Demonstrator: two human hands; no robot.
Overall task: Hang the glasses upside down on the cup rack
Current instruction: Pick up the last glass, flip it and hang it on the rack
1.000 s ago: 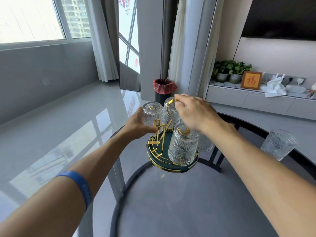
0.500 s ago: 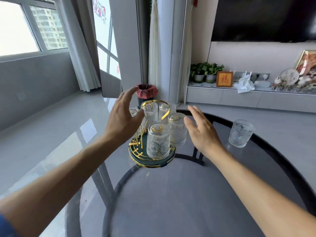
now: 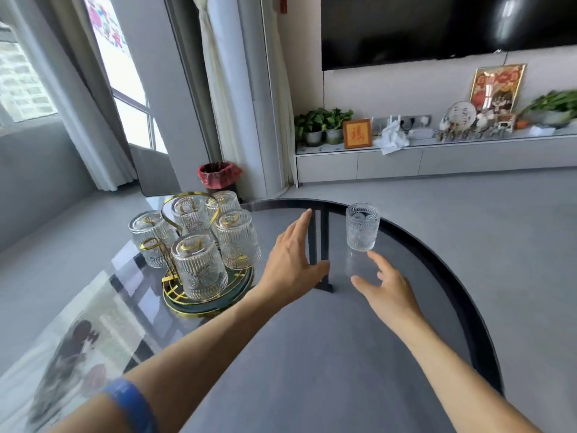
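Observation:
The gold-wire cup rack (image 3: 175, 293) with a dark green round base stands at the left of the glass table. Several ribbed clear glasses hang upside down on it, the nearest one (image 3: 199, 266) at the front. One more ribbed glass (image 3: 362, 226) stands upright near the table's far right edge. My left hand (image 3: 292, 262) hovers open between the rack and that glass, fingers spread, holding nothing. My right hand (image 3: 386, 287) is open just below the upright glass, fingertips a little short of it.
The round table (image 3: 312, 354) has a dark rim (image 3: 437, 264) curving along the right. Beyond it are a red-lined bin (image 3: 219, 176), a low white cabinet (image 3: 437, 157) with plants and ornaments, and a wall-mounted screen.
Both hands have left the rack and shifted right toward the upright glass. The view has swung right, so the rack now sits at the left.

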